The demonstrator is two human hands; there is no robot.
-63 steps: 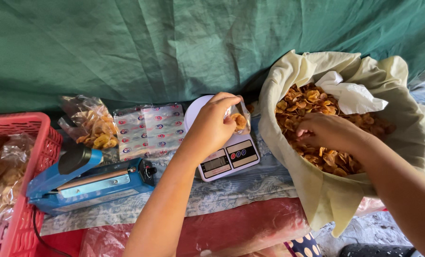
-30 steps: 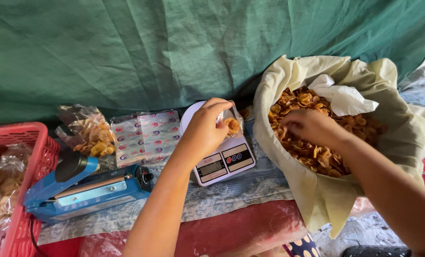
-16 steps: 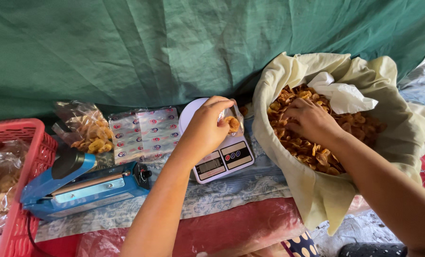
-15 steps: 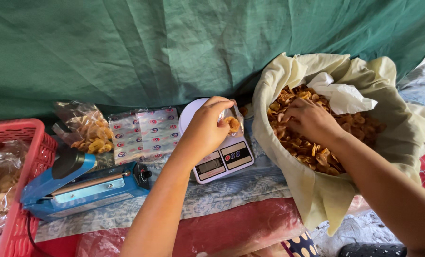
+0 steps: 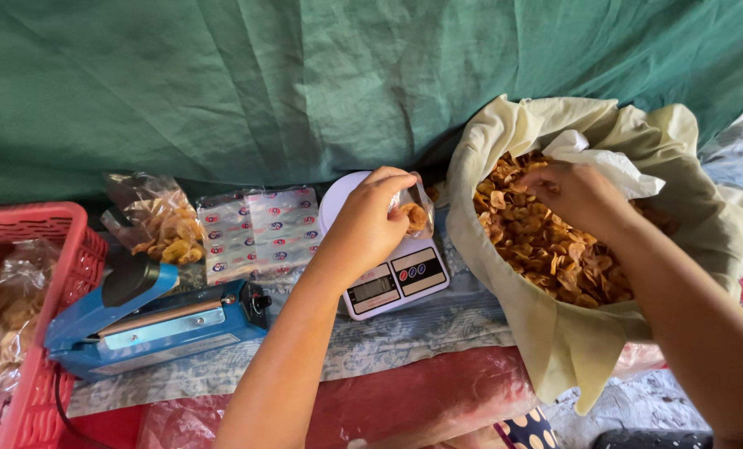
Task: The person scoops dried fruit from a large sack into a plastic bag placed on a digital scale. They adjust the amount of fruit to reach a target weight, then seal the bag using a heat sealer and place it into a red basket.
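Note:
My left hand [image 5: 370,223] grips a small clear plastic bag [image 5: 413,212] partly filled with golden chips, holding it on the white kitchen scale [image 5: 392,278]. My right hand [image 5: 573,193] reaches into a big cream cloth-lined sack [image 5: 554,341] full of golden fried chips [image 5: 546,249], its fingers curled down among the chips. Whether it holds any chips cannot be made out. A crumpled white plastic sheet [image 5: 613,166] lies in the sack just behind that hand.
A blue heat sealer [image 5: 151,320] lies left of the scale. Behind it are a stack of empty printed bags [image 5: 259,229] and a filled chip bag [image 5: 159,224]. A red plastic basket [image 5: 22,333] with packed bags stands far left. A green tarp [image 5: 305,83] hangs behind.
My right hand has shifted a little toward the back of the sack, still among the chips. My left hand stays on the bag at the scale. The view has drifted slightly.

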